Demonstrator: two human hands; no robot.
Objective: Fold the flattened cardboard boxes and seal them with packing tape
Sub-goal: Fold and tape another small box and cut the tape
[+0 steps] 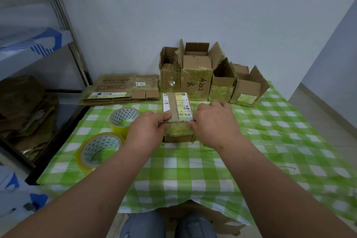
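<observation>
A small cardboard box (178, 120) is held near the middle of the table (193, 170), which is covered by a green-and-white checked cloth. The box is gripped at its near left corner by the left hand (147, 128), fingers curled round the edge with the thumb on top, and at its near right side by the right hand (214, 123), whose fingers are bent against the box. Shipping labels are seen on the box's top face, and yellowish tape on its front.

Two rolls of yellow packing tape lie left of the box: one roll (123, 120) just beside the left hand, the other roll (98, 151) nearer the table's front left edge. A stack of flattened boxes (119, 91) is laid at the far left corner. A row of opened boxes (208, 77) is set along the far edge, against the wall.
</observation>
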